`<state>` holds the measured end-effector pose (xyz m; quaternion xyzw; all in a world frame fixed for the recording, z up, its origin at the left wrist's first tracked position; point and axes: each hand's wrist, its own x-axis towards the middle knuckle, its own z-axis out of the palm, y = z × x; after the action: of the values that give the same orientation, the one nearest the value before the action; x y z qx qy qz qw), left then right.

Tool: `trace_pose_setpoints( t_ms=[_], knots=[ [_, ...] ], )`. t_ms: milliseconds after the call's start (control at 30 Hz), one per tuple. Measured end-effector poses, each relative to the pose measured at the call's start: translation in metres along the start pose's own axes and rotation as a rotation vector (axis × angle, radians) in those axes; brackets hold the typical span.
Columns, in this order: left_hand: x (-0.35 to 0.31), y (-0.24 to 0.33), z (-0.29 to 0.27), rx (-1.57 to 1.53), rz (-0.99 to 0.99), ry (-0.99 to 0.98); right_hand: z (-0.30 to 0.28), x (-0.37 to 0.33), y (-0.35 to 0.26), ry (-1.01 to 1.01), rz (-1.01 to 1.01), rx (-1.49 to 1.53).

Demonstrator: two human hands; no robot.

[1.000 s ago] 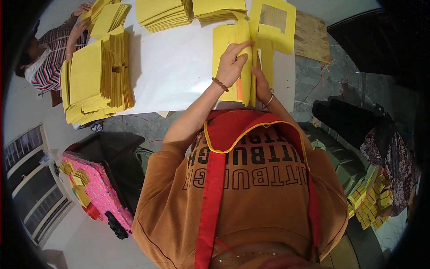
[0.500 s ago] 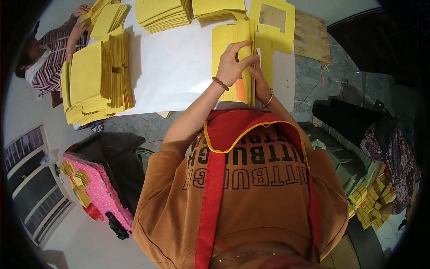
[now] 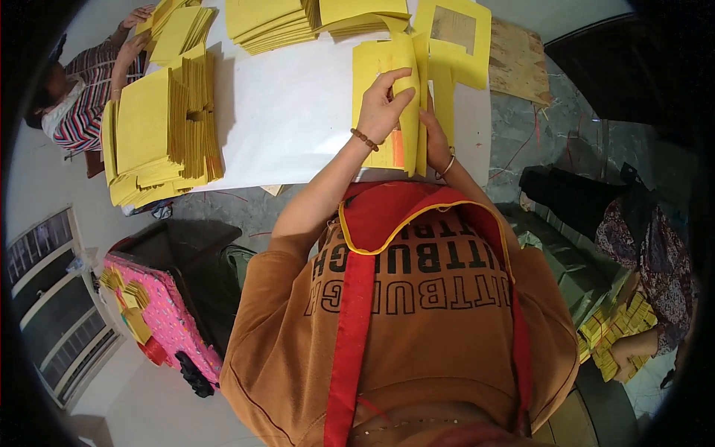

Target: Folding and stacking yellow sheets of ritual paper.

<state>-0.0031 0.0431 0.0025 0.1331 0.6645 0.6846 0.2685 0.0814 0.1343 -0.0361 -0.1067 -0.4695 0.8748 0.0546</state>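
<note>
A folded yellow paper point(image 3: 408, 141) stands on edge over a flat yellow stack point(image 3: 365, 153) with an orange strip, at the table's near right. My left hand point(image 3: 382, 112) is on its left face, fingers bent, thumb and index finger curved against it; the other fingertips are hidden. From the right side my right hand point(image 3: 436, 134) grips the raised layers, its thumb upright beside them and its fingers partly hidden behind the paper. Beyond it lies a yellow sheet with a rectangular window point(image 3: 477, 56).
Tall piles of yellow folded papers point(image 3: 141, 123) stand on the white tabletop point(image 3: 283, 127) at left, more point(image 3: 272, 22) at the far edge. Another person point(image 3: 82, 97) handles papers at far left. A plywood board point(image 3: 518, 59) lies at right. Someone's arm point(image 3: 633, 349) reaches over yellow bundles at lower right.
The raised paper has opened slightly, and my left thumb has drawn back a little to the left. My right thumb has moved down. At lower right, another person's arm has come over the yellow bundles.
</note>
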Motion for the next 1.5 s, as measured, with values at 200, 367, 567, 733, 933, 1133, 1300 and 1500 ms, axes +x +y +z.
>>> trace_pose_setpoints(
  t_ms=[200,367,567,733,933,1133,1300,1500],
  knots=[
    [0.002,-0.003,-0.002,0.085,0.106,0.036,0.003,-0.003,-0.011,0.091,0.189,0.231],
    [0.003,-0.006,-0.006,0.061,0.030,0.020,-0.011,0.005,-0.016,0.163,-0.196,-0.336],
    [0.011,-0.008,-0.015,-0.204,0.128,-0.012,-0.010,-0.001,-0.059,0.330,-0.236,-0.277],
    [0.014,-0.009,-0.010,-0.231,0.175,-0.055,0.012,0.004,-0.039,0.309,0.125,0.119],
    [0.007,-0.010,-0.013,-0.217,-0.004,-0.197,0.021,0.005,-0.053,0.006,0.276,0.512],
    [0.012,-0.010,-0.024,-0.018,0.059,-0.104,-0.003,0.014,-0.029,0.244,0.161,-0.047],
    [0.005,-0.010,-0.052,0.522,0.396,0.133,-0.010,0.012,-0.031,0.181,0.175,0.104],
    [0.000,-0.043,-0.091,0.880,0.547,0.348,-0.019,0.010,-0.026,0.196,0.179,0.139]
  ],
)
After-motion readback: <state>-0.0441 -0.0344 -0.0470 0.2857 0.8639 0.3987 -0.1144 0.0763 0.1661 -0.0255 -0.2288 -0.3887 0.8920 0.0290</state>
